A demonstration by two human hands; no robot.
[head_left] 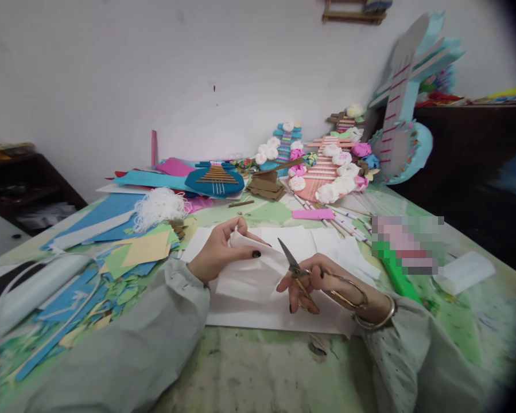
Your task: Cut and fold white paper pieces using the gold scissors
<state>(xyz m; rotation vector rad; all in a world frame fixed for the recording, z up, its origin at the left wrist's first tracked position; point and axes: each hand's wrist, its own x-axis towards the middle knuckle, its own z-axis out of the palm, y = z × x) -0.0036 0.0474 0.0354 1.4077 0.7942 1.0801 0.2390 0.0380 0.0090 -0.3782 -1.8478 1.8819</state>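
Note:
Near the middle of the table, my left hand (pixel 221 249) pinches the upper edge of a thin white sheet (pixel 244 281), thumb in front. Gold-handled scissors (pixel 294 268) are in my right hand (pixel 315 281), their dark blades pointing up and left, close to the sheet's right part. One handle loop lies over my right wrist area, beside a silver bracelet (pixel 376 321). Beneath both hands, more white paper (pixel 262 317) lies flat on the green-stained table.
Blue and green paper scraps (pixel 107 298), yellow sheets (pixel 148 249) and white string (pixel 160 211) lie at left. Paper instruments with flowers (pixel 326 172) stand at the back. Rolled sticks (pixel 348 223), a green strip (pixel 399 278) and a white roll (pixel 466 272) are at right.

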